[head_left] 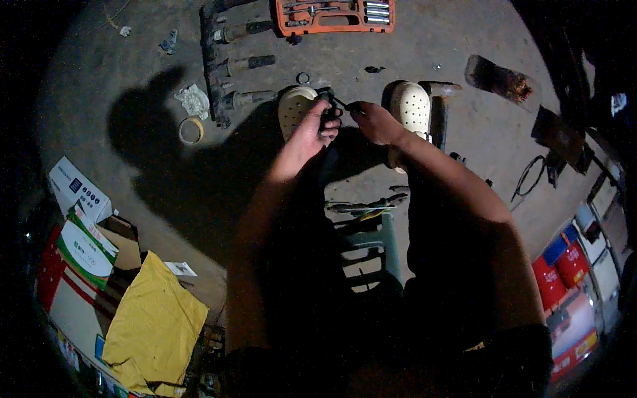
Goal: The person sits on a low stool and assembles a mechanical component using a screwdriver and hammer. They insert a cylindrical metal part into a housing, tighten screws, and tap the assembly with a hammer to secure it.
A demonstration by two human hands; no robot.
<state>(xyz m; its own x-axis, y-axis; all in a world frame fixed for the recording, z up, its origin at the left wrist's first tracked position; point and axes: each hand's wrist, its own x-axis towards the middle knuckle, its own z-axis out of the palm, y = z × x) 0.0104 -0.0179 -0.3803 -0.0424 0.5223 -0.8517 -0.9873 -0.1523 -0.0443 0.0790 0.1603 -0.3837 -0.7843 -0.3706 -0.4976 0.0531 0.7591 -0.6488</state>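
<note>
My left hand [322,126] is closed around a small dark part [326,114], blackened at the fingertips; most of the part is hidden by the fingers and shadow. Just to its right, my right hand [377,123] grips a thin dark tool [340,101], whose tip points left toward the part. What kind of tool it is I cannot make out. Both hands are low between two cream clogs, the left clog [292,109] and the right clog [413,106]. A small metal ring [303,77] lies on the floor beyond the left clog.
An orange socket case [336,29] lies open at the far side. Left are several cylindrical metal parts [249,64], crumpled white material [193,101] and a tape roll [191,131]. Hand tools [361,207] lie by a green stool [391,249]. Boxes and yellow cloth [156,325] fill the near left.
</note>
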